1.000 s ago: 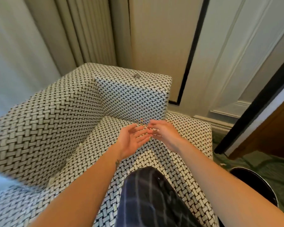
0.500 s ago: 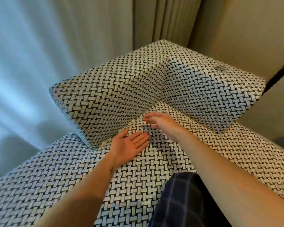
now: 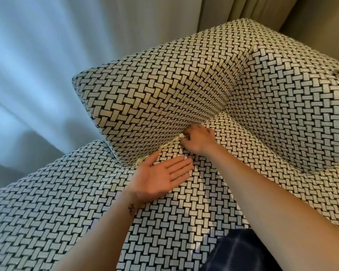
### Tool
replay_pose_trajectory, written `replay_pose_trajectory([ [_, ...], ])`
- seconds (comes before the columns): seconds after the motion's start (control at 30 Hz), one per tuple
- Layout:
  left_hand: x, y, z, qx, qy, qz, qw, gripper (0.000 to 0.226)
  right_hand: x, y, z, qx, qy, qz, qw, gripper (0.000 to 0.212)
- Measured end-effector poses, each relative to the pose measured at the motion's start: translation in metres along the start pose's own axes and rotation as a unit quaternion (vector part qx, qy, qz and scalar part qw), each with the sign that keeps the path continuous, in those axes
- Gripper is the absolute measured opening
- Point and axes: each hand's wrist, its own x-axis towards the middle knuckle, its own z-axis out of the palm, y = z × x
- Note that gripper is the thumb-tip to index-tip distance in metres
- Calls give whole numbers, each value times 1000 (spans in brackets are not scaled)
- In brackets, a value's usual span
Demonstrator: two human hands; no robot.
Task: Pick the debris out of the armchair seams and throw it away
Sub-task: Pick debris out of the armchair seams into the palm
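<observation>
Behind the armchair (image 3: 164,85) hang curtains (image 3: 37,65), and the right hand (image 3: 199,139) pinches debris (image 3: 179,136) in the seam (image 3: 160,148) and should lift slowly to the flat, upturned left hand (image 3: 160,178) just below it.

1. The left forearm (image 3: 98,231) is bare over all its visible length, and so is the left grip (image 3: 160,178).
2. A small dark tattoo (image 3: 132,209) of crossed strokes sits on the inner left wrist; its finer detail is too small to tell.
3. The right forearm (image 3: 272,202) and right grip (image 3: 199,141) are bare too.
4. A dark navy garment (image 3: 241,251) with thin pale check lines covers the leg at the lower edge.
</observation>
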Motion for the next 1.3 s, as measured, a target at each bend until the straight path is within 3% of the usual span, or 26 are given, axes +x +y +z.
replay_pose_trajectory([
  [0.1, 4, -2, 2, 9, -1, 3, 1000, 75, 5, -4, 4, -62, -13, 11, 998, 61],
  [0.23, 11, -2, 4, 50, 6, -11, 999, 74, 16, -16, 8, -53, -58, 77, 994, 85],
  [0.37, 12, 0, 3, 38, -13, -25, 999, 78, 23, -26, 18, -40, -41, 113, 992, 100],
  [0.63, 16, 2, -1, 23, -32, -36, 999, 76, 27, -6, 22, 46, 14, 93, 995, 66],
  [0.87, 18, 3, -3, 16, -55, -41, 998, 76, 28, -13, 20, 10, -18, 108, 994, 72],
  [1.1, 17, 2, 1, 10, -71, -30, 997, 77, 22, 0, 38, 120, 135, 58, 982, 38],
  [1.2, 16, 3, 1, 18, -67, -28, 997, 77, 22, 2, 37, 124, 144, 51, 980, 41],
  [1.3, 17, 3, -1, 11, -68, -26, 997, 77, 23, -5, 37, 57, 84, 66, 993, 59],
])
